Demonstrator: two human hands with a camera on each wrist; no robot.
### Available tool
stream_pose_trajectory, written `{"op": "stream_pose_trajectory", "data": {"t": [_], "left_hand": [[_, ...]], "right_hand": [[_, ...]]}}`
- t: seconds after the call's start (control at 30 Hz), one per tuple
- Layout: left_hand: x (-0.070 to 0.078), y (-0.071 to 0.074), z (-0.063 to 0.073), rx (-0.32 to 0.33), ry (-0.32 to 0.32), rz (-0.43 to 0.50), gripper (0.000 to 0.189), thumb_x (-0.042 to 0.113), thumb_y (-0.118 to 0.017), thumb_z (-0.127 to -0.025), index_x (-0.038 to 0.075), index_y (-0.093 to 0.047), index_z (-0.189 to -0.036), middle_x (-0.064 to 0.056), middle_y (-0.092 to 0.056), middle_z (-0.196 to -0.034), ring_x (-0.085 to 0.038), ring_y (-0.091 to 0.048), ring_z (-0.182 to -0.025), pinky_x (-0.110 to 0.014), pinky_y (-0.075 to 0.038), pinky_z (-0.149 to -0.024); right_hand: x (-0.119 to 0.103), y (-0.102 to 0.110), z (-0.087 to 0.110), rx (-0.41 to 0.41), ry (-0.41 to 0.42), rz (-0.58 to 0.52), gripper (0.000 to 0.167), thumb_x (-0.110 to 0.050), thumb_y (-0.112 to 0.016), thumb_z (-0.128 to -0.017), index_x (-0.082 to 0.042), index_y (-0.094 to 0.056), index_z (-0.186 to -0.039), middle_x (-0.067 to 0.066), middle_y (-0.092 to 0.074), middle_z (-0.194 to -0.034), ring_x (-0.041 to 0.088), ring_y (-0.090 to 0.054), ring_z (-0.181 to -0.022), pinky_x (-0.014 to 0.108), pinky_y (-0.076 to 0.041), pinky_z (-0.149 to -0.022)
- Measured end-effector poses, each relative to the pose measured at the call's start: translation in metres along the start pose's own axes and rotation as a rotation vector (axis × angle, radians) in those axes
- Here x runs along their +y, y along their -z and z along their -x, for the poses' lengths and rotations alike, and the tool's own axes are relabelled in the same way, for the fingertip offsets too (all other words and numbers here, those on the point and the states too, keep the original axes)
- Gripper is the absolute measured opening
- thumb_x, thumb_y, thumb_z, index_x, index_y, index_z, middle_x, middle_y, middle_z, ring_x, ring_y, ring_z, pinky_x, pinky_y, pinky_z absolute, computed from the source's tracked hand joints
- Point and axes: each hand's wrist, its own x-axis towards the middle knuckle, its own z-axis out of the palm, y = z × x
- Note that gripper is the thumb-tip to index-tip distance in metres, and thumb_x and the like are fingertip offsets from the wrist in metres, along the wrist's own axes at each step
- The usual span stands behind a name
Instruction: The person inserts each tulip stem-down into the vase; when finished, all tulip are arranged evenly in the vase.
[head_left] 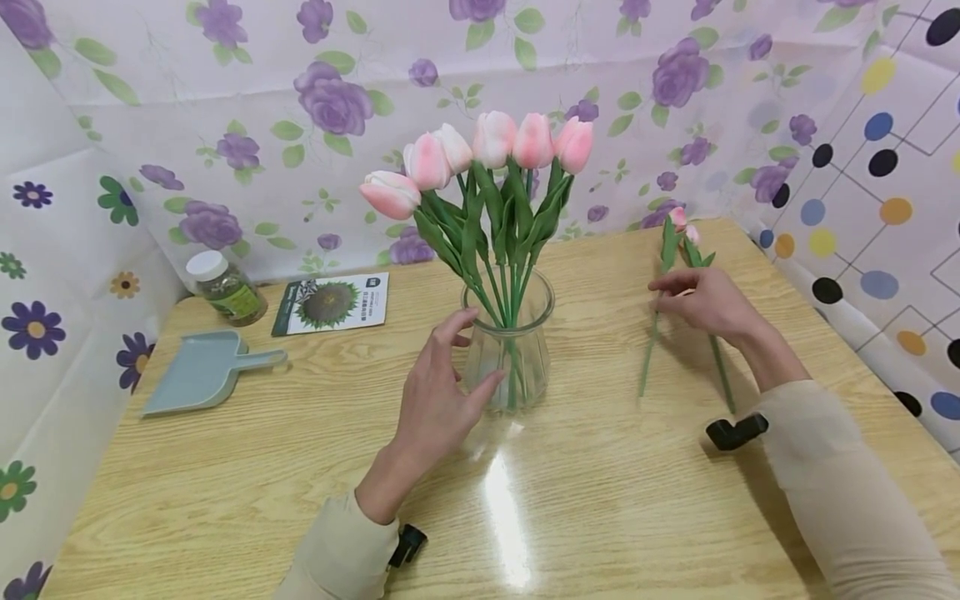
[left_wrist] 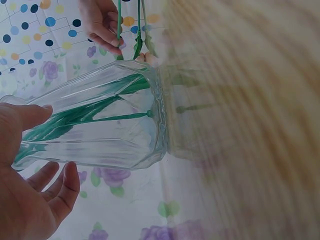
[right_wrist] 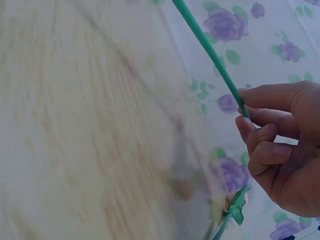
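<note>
Several pink-and-white tulips (head_left: 495, 142) stand in a clear glass vase (head_left: 536, 367), their green stems and leaves fanning out above its rim. My left hand (head_left: 437, 396) curves loosely at the vase's left side, index fingertip right at the rim and thumb across the front. In the left wrist view, the finger pads (left_wrist: 71, 180) show a little apart from the glass. On the right, my right hand (head_left: 708, 304) pinches the green stem of a single tulip (head_left: 650, 354) between thumb and fingers. Another tulip (head_left: 722, 375) lies on the table under that hand.
A wooden table (head_left: 247, 500) carries a grey-blue dustpan (head_left: 198, 375), a sunflower seed packet (head_left: 332, 303) and a white-lidded jar (head_left: 227, 287) at the left. Floral sheeting (head_left: 285, 167) hangs along the back, and dotted sheeting (head_left: 885, 250) borders the right side.
</note>
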Motion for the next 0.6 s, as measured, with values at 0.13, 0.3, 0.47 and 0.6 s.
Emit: {"op": "stream_pose_trajectory", "data": {"t": [0.13,0.3,0.47,0.6], "left_hand": [[0.0,0.0,0.0,-0.006,0.005,-0.002,0.088,0.013,-0.09,-0.085,0.019,-0.031,-0.15,-0.015,-0.062,-0.141,-0.033,-0.071,-0.108,-0.035,-0.06,-0.064],[0.0,0.0,0.0,-0.01,0.005,0.005,0.087,0.014,-0.089,-0.086,0.019,-0.031,-0.151,-0.015,-0.061,-0.144,-0.034,-0.071,-0.109,-0.034,-0.06,-0.064],[0.0,0.0,0.0,-0.004,-0.003,0.005,0.087,0.014,-0.089,-0.086,0.019,-0.032,-0.151,-0.015,-0.06,-0.145,-0.034,-0.071,-0.108,-0.035,-0.06,-0.064],[-0.001,0.0,0.0,-0.001,-0.003,0.003,0.087,0.013,-0.09,-0.085,0.019,-0.032,-0.151,-0.015,-0.061,-0.143,-0.035,-0.071,-0.108,-0.036,-0.06,-0.064]], "right_hand": [[-0.006,0.001,0.001,0.03,-0.004,-0.089,0.046,-0.031,-0.072,-0.102,-0.004,-0.066,-0.138,0.0,-0.063,-0.102,0.01,-0.049,-0.067,0.028,-0.045,-0.056],[-0.014,0.001,0.004,0.057,-0.007,-0.171,0.047,-0.03,-0.073,-0.102,-0.004,-0.065,-0.14,-0.009,-0.064,-0.096,0.008,-0.047,-0.064,0.029,-0.044,-0.053],[-0.024,0.002,0.008,0.124,0.003,-0.282,0.041,-0.03,-0.075,-0.1,-0.009,-0.068,-0.134,-0.014,-0.065,-0.094,0.008,-0.045,-0.063,0.029,-0.044,-0.055],[-0.035,0.003,0.011,0.175,0.038,-0.35,0.036,-0.029,-0.078,-0.098,-0.014,-0.071,-0.13,-0.015,-0.067,-0.094,0.008,-0.044,-0.061,0.029,-0.042,-0.054]]}}
